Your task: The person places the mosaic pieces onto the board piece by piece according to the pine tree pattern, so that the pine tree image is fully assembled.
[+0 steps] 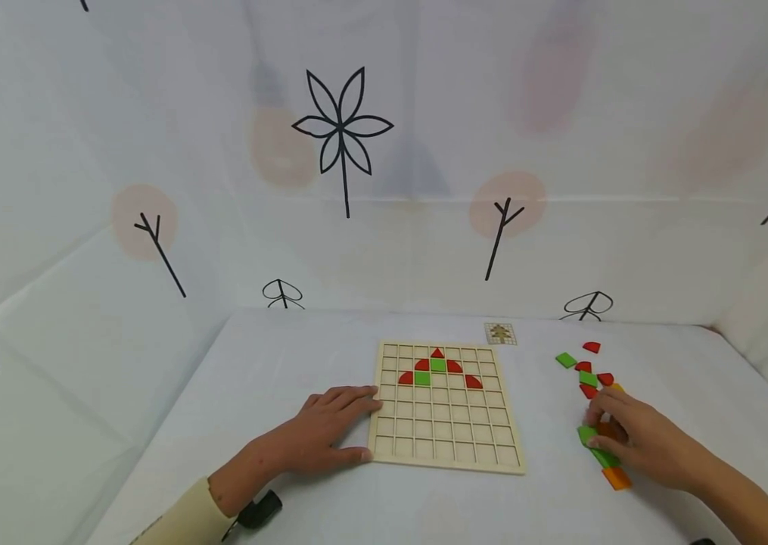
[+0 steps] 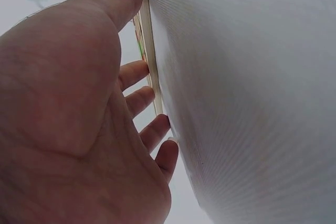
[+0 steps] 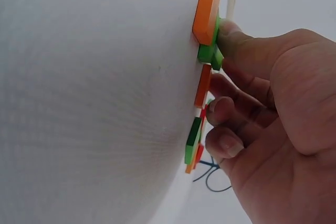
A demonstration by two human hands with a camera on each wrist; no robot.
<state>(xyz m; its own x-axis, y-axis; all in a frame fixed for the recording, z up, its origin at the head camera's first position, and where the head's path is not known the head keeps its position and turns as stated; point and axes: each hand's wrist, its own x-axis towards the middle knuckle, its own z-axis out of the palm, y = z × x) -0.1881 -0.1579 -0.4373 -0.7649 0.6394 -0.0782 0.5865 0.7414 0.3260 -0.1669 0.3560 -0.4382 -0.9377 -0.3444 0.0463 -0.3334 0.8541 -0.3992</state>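
A wooden grid board (image 1: 447, 435) lies on the white table, with red and green tiles set in its upper cells. My left hand (image 1: 329, 431) rests beside it, its fingertips and thumb touching the board's left edge; the left wrist view shows these fingers spread along the side of the board (image 2: 152, 51). To the right, my right hand (image 1: 649, 443) is over a loose group of tiles, thumb and index finger pinching a green square tile (image 1: 586, 434). Near its thumb are another green tile (image 1: 605, 459) and an orange tile (image 1: 617, 478). The fingers partly hide other orange tiles.
A small pattern card (image 1: 500, 334) with a tree-like figure on a grid lies behind the board. More loose pieces spread behind my right hand, among them a green tile (image 1: 566, 360) and a red quarter-round tile (image 1: 591, 347). A patterned white cloth (image 1: 411, 250) hangs behind the table.
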